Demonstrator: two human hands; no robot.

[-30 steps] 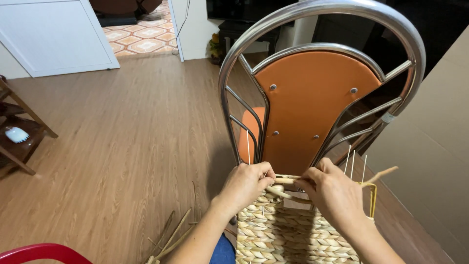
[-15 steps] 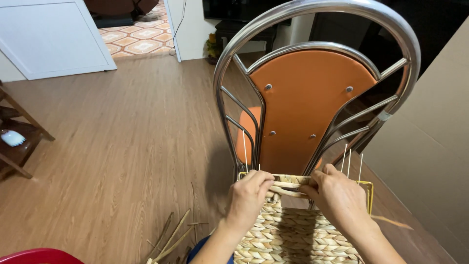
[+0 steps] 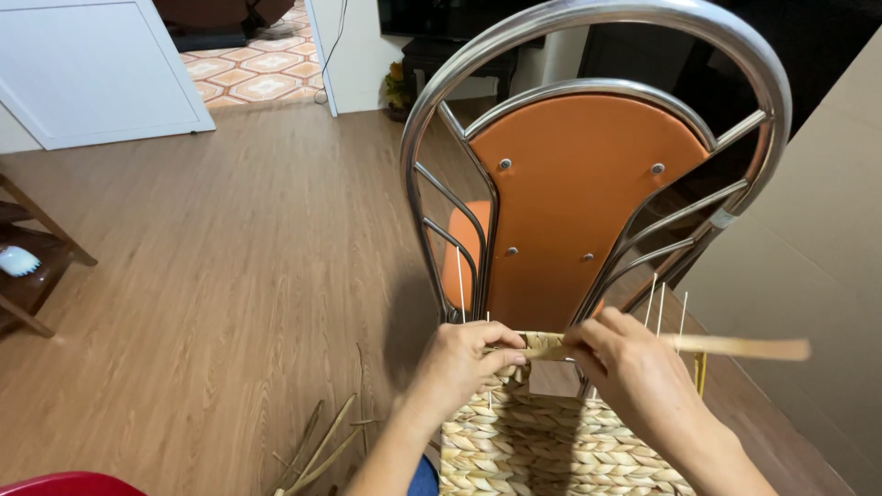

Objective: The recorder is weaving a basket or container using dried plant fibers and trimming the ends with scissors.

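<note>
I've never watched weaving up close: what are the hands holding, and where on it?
Both hold one flat straw strand: the right hand pinches it mid-length, the left hand grips its end at the woven basket's rim.

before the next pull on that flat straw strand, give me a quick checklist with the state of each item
1. Left hand pinning the strand at the woven straw panel top edge: ok.
2. Right hand gripping the flat pale straw strand: ok.
3. Strand's free end clear to the right: ok.
4. Thin pale upright stakes standing: ok.
5. Strand threaded correctly behind stakes: cannot tell.
6. Chrome and orange chair back steady: cannot tell.
</note>
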